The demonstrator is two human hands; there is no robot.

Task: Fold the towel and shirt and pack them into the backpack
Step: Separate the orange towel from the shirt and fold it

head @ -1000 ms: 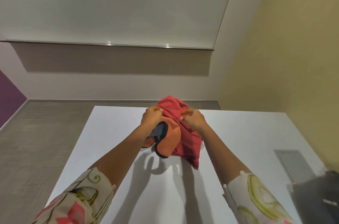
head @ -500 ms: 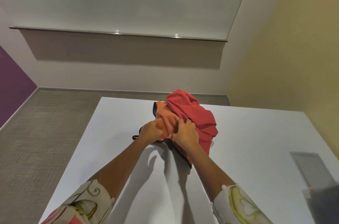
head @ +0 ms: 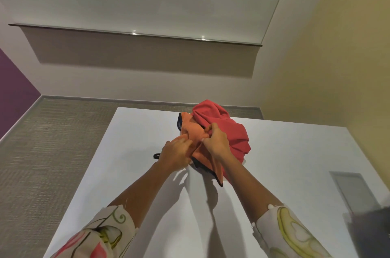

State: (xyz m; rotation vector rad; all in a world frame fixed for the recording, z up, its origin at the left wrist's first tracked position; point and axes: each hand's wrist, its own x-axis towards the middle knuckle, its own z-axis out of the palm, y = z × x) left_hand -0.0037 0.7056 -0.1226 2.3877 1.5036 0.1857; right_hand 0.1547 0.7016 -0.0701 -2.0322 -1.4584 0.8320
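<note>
A crumpled red shirt (head: 228, 131) lies heaped at the far middle of the white table (head: 130, 173). Bunched against its left side is an orange towel (head: 190, 129) with dark trim and a small black loop (head: 156, 156). My left hand (head: 175, 155) rests on the towel's near left part, fingers curled into the cloth. My right hand (head: 215, 141) pinches the towel where it meets the shirt. A dark shape (head: 371, 234) at the lower right edge may be the backpack; it is blurred and mostly cut off.
A grey rectangular panel (head: 352, 190) is set into the table top at the right. Grey carpet (head: 42, 152) lies left of the table. White, purple and yellow walls surround the table.
The bundle was held up above the table a second ago; it now lies on the far part of the table. Both hands have moved onto the orange towel.
</note>
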